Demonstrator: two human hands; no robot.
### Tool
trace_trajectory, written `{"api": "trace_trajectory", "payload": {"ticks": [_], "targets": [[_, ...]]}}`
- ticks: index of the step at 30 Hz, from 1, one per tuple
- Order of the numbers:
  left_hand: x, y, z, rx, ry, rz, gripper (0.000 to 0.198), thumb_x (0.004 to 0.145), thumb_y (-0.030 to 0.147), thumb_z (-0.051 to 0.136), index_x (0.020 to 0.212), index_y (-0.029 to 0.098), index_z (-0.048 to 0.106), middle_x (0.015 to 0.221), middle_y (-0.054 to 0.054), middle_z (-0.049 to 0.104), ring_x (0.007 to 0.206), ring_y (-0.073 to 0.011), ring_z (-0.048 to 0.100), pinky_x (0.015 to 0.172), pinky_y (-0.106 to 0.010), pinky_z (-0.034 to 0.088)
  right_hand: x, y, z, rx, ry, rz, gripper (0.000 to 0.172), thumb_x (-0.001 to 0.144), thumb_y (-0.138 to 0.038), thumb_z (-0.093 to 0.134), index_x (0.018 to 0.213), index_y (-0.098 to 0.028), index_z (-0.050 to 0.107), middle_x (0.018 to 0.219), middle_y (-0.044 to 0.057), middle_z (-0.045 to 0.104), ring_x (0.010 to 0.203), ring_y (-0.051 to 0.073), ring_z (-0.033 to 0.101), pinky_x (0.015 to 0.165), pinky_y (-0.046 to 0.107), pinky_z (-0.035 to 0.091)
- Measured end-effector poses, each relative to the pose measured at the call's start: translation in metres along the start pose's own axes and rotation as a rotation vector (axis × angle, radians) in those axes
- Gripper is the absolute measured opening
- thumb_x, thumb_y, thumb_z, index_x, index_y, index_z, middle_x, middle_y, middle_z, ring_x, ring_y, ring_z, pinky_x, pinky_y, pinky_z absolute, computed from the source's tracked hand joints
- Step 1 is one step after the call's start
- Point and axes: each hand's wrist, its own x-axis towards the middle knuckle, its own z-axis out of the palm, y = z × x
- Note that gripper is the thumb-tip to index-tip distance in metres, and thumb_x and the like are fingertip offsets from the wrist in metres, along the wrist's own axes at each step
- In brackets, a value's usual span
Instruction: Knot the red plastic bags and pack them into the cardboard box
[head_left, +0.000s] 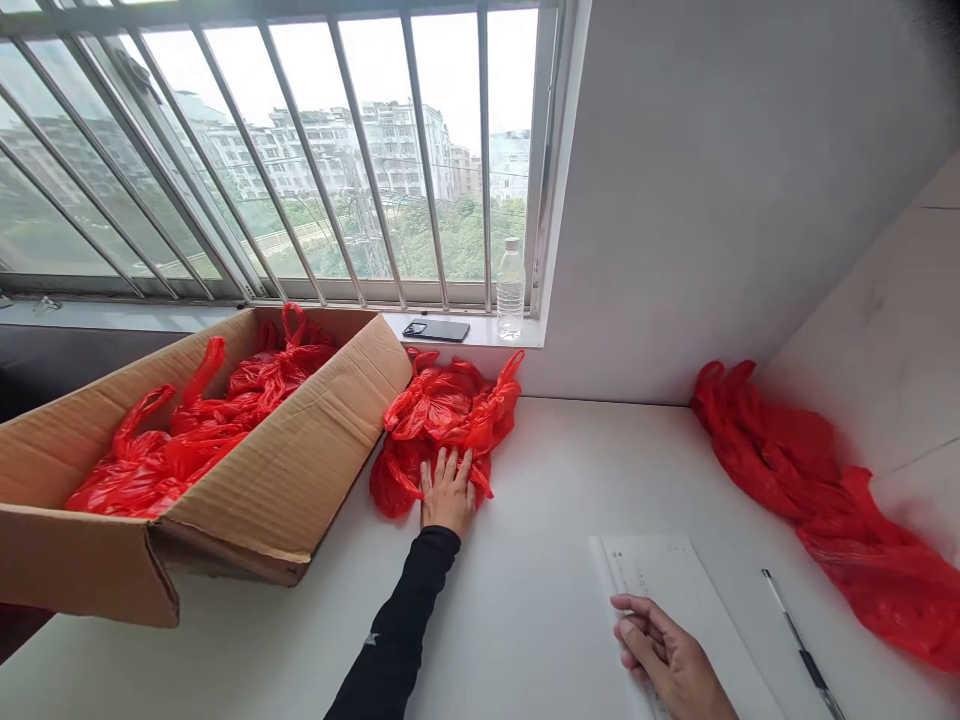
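Note:
My left hand [448, 490], in a black sleeve, lies flat with fingers stretched out on a filled red plastic bag [442, 415] beside the cardboard box. My right hand [667, 660] rests at the lower right on a white sheet of paper [675, 590], fingers loosely curled and holding nothing I can see. The open cardboard box [300, 470] at left holds several tied red bags [202, 420].
A pen [802, 645] lies right of the paper. A heap of loose red plastic bags [810, 490] runs along the right wall. On the window sill lie a dark phone [436, 329] and a clear water bottle [511, 290]. The white table [540, 560] meets the wall behind.

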Motion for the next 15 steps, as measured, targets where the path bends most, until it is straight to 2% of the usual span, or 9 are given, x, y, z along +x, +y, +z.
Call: {"api": "trace_trajectory", "payload": {"ticks": [4, 6, 8, 10, 13, 15], "targets": [[0.007, -0.006, -0.007, -0.020, 0.025, -0.032, 0.061, 0.081, 0.012, 0.049, 0.142, 0.024, 0.051, 0.146, -0.009, 0.051, 0.142, -0.0282, 0.035, 0.119, -0.060, 0.010, 0.000, 0.000, 0.003, 0.019, 0.022, -0.010, 0.051, 0.074, -0.059, 0.070, 0.110, -0.023, 0.069, 0.081, 0.002, 0.065, 0.069, 0.017, 0.065, 0.066, 0.027, 0.055], [0.009, -0.001, -0.016, -0.031, 0.061, -0.063, 0.055, 0.080, 0.009, 0.048, 0.133, 0.023, 0.060, 0.139, -0.009, 0.057, 0.139, -0.0278, 0.040, 0.120, -0.057, 0.012, -0.003, -0.001, 0.008, 0.026, 0.067, -0.030, 0.050, 0.074, -0.060, 0.069, 0.108, -0.023, 0.069, 0.079, 0.001, 0.065, 0.067, 0.016, 0.064, 0.064, 0.026, 0.054], [0.014, 0.009, -0.026, -0.048, 0.112, -0.094, 0.046, 0.082, 0.009, 0.047, 0.121, 0.022, 0.068, 0.136, -0.009, 0.059, 0.134, -0.0267, 0.045, 0.120, -0.052, 0.016, -0.005, -0.003, 0.013, 0.027, 0.140, -0.045, 0.049, 0.074, -0.061, 0.067, 0.106, -0.023, 0.069, 0.076, 0.000, 0.064, 0.064, 0.015, 0.062, 0.062, 0.024, 0.052], [0.024, 0.024, -0.036, -0.075, 0.157, -0.100, 0.040, 0.084, 0.013, 0.047, 0.114, 0.022, 0.070, 0.142, -0.009, 0.053, 0.133, -0.0257, 0.045, 0.120, -0.047, 0.019, -0.007, -0.005, 0.018, 0.017, 0.201, -0.056, 0.050, 0.074, -0.063, 0.066, 0.104, -0.023, 0.069, 0.074, 0.000, 0.063, 0.062, 0.014, 0.061, 0.060, 0.023, 0.051], [0.052, 0.049, -0.042, -0.129, 0.163, -0.043, 0.038, 0.082, 0.018, 0.054, 0.115, 0.027, 0.070, 0.152, -0.006, 0.041, 0.139, -0.0261, 0.036, 0.120, -0.046, 0.018, -0.007, -0.006, 0.023, 0.001, 0.235, -0.063, 0.055, 0.071, -0.068, 0.064, 0.101, -0.022, 0.070, 0.073, 0.000, 0.064, 0.059, 0.014, 0.060, 0.057, 0.023, 0.051], [0.074, 0.061, -0.038, -0.166, 0.124, 0.005, 0.035, 0.078, 0.022, 0.061, 0.111, 0.030, 0.072, 0.153, -0.004, 0.039, 0.143, -0.0275, 0.030, 0.121, -0.048, 0.015, -0.005, -0.005, 0.025, 0.015, 0.250, -0.065, 0.059, 0.069, -0.071, 0.064, 0.100, -0.021, 0.070, 0.071, 0.001, 0.064, 0.057, 0.014, 0.059, 0.054, 0.023, 0.049]]}}
